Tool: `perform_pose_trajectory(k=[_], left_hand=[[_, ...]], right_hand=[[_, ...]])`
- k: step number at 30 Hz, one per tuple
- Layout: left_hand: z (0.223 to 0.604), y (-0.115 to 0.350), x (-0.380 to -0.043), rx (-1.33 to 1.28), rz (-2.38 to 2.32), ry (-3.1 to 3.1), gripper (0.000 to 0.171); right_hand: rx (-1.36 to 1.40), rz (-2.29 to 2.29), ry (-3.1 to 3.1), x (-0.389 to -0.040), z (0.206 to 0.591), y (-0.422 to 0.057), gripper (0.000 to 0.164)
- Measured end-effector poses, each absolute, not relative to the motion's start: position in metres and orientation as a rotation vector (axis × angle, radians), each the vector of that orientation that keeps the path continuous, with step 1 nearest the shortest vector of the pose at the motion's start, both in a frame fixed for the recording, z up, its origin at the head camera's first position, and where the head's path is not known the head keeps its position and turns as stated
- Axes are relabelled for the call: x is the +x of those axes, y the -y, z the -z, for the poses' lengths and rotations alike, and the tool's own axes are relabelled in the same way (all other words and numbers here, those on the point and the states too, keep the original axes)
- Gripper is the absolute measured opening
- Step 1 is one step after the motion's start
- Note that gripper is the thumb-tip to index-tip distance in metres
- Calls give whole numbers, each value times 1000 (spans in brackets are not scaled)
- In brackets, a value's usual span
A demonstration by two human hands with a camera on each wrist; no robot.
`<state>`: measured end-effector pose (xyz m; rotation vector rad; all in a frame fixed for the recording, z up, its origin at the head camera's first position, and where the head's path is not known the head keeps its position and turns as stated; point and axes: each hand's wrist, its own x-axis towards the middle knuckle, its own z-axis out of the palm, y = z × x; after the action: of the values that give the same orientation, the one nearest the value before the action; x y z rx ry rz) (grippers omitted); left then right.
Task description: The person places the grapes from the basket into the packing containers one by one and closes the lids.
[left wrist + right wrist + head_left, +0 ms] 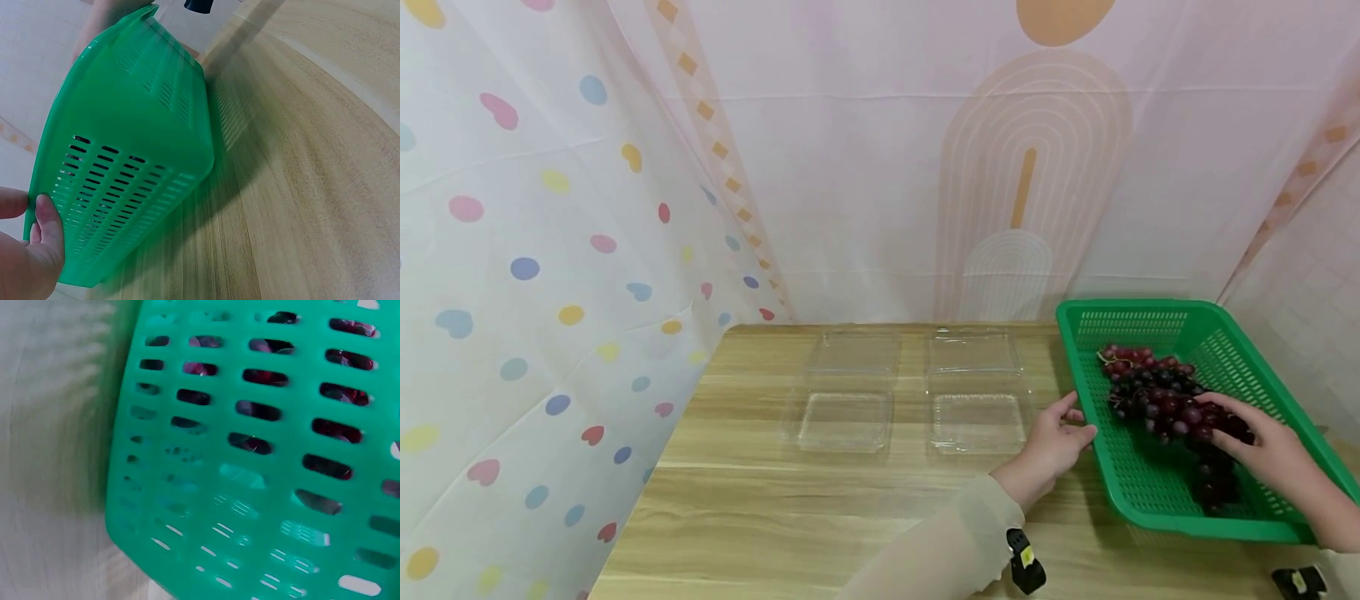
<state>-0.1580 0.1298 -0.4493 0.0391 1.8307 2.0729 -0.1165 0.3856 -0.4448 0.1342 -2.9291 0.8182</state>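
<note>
Grapes [1161, 402]: one heap, red and dark; contained in the basket [1187, 524], right of the frame. Long axis laid from upper left to lower right of the heap, slanted across the basket floor.

Right grip [1262, 446]: placed over the lower right part of the heap. Grapes are grasped between thumb and fingers; whether any are lifted clear cannot be told. The bulk of the heap is found to the left and upper left of this grip, which is the nearer of the two. In the right wrist view only dark and red fruit is seen, through the basket's slots.

Left grip [1051, 442]: closed on the basket's left rim, fingers set against the outer wall. It is parted from the grapes by that wall.

Left box [846, 423] and right box [977, 423]: clear, stood side by side at the centre of the frame, lids laid back toward the top. The right box is set between the left box and the basket, nearer the left grip.

Desk [760, 500]: wood-grained; boxes and basket are borne on it.
</note>
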Motion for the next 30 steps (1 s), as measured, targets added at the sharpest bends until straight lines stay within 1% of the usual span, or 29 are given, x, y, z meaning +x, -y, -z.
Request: perform_pose_trajectory(k=[8, 17, 25, 30], left_hand=[[449, -128, -158, 68, -2060, -1837, 55], [449, -124, -161, 91, -2005, -1868, 52], [448, -100, -170, 196, -1940, -2044, 46], [444, -77, -182, 312, -1820, -2214, 45]], right_hand=[[83, -860, 2867, -113, 434, -377, 48], [68, -801, 2814, -112, 420, -370, 47], [47, -906, 2769, -117, 410, -361, 47], [63, -844, 2764, -119, 401, -354, 47]])
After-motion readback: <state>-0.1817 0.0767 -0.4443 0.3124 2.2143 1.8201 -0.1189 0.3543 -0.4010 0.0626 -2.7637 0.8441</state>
